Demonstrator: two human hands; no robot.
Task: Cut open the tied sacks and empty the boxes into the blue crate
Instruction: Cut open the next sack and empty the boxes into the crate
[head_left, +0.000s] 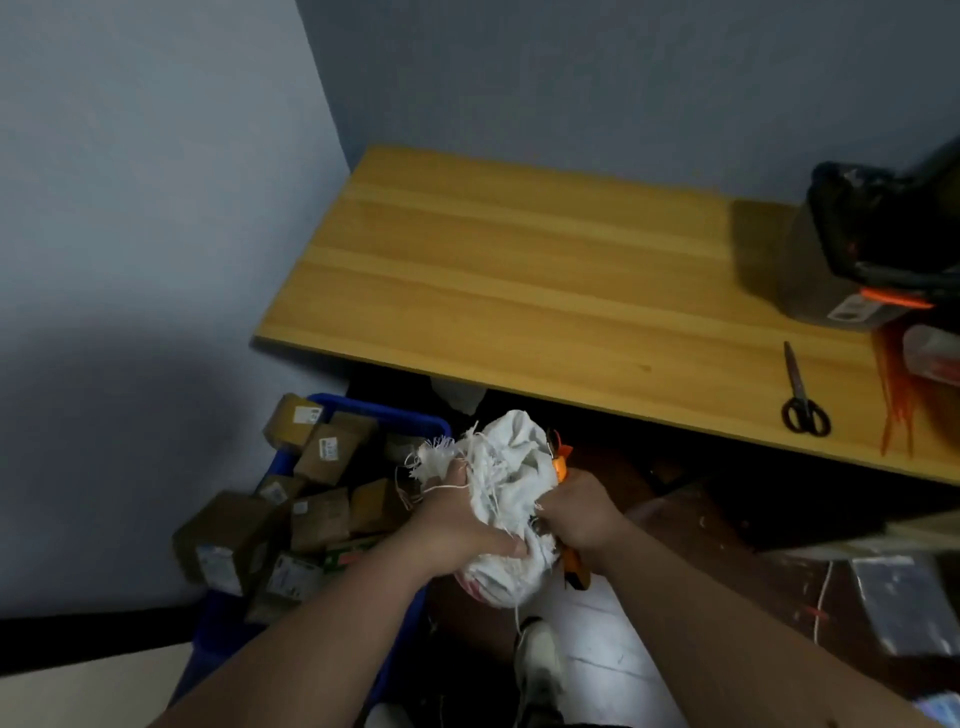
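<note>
A crumpled white woven sack (506, 470) with frayed threads is bunched up between both hands, just right of the blue crate (387, 413). My left hand (457, 525) grips the sack's left side. My right hand (582, 512) holds an orange-handled cutter (563, 457) and presses against the sack's right side. Several brown cardboard boxes (322, 519) with white labels fill the crate and pile over its left rim.
A wooden table (519, 270) stands ahead, with black scissors (802, 397) near its front right edge, orange cable ties (896, 395) and a dark bin (872, 244) at the far right. Grey walls rise to the left. My shoe (540, 660) is on the floor below.
</note>
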